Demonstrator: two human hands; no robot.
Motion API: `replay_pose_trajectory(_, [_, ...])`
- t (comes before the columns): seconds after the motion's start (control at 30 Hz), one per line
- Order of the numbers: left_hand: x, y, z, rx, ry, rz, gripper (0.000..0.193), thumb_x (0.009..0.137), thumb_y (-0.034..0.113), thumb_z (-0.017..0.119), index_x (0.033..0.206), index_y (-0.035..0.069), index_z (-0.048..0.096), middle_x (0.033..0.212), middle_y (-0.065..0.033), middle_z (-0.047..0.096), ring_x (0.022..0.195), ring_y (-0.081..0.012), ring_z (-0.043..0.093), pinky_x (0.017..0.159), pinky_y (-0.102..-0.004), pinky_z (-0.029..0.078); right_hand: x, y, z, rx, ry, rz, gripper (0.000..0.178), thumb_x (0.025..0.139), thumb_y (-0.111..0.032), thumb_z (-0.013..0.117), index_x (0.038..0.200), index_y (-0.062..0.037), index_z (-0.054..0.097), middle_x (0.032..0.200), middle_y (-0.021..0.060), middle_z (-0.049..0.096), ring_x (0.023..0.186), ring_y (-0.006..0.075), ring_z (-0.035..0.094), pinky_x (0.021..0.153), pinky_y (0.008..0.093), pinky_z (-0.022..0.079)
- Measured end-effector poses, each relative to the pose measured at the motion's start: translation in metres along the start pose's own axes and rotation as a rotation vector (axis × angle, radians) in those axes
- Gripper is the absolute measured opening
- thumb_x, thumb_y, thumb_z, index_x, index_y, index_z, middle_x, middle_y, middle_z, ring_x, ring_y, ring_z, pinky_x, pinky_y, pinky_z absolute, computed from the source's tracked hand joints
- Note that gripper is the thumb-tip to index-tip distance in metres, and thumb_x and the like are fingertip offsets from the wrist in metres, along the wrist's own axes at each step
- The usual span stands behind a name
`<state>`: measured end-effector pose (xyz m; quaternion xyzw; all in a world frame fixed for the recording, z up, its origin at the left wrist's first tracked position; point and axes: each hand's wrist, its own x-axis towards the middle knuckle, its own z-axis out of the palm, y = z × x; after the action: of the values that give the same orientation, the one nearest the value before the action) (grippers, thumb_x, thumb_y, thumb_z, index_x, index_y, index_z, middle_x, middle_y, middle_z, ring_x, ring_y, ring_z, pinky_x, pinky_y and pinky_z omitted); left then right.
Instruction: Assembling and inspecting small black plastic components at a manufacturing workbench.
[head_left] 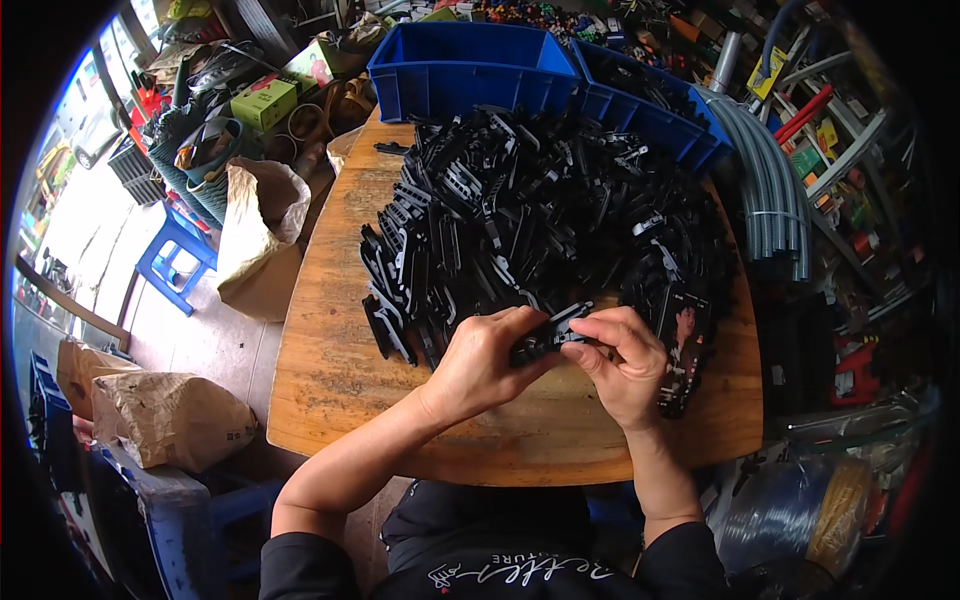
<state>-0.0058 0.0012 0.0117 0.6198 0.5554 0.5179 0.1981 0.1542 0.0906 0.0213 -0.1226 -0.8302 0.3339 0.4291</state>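
Observation:
Near the front of the wooden table (pixel 330 400), both my hands grip one small black plastic part (pixel 545 342); its exact kind is not clear. My left hand (pixel 487 355) is closed around its left end. The thumb and fingers of my right hand (pixel 622 365) pinch its right end. Just beyond my hands spreads a large heap of similar long black plastic parts (pixel 510 210), some with grey shiny faces. To the right of my right hand lies a dark phone-shaped slab (pixel 685 350) with a picture of a person on its face.
A blue bin (pixel 475 90) stands behind the heap, and a second blue bin (pixel 705 150) beside it holds black parts. Grey flexible hoses (pixel 765 200) hang at the right. Left of the table are a paper sack (pixel 265 240) and a blue stool (pixel 178 255).

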Motion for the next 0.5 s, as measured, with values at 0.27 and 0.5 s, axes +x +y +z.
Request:
replay_pose_trajectory(0.27, [-0.002,-0.005,0.001,0.035,0.027,0.08,0.036,0.069,0.006,0.073,0.1,-0.004,0.058,0.079,-0.0181,0.063,0.07,-0.0275,0.065,0.063,-0.031,0.051,-0.003,0.009,0.003,0.098,0.005,0.186,0.045,0.073,-0.013,0.077,0.11,-0.0022,0.053,0.107,0.0046,0.049,0.08,0.0081,0.049,0.075,0.0207,0.044])
replay_pose_trajectory(0.5, [-0.005,-0.003,0.005,0.068,0.061,0.088,0.033,0.071,0.011,0.075,0.097,-0.004,0.059,0.074,-0.0165,0.063,0.063,-0.0256,0.064,0.055,-0.0305,0.049,-0.002,0.002,-0.001,0.249,-0.054,0.408,0.033,0.077,-0.022,0.074,0.097,-0.0005,0.057,0.083,0.0027,0.062,0.076,0.0097,0.059,0.072,0.0244,0.049])
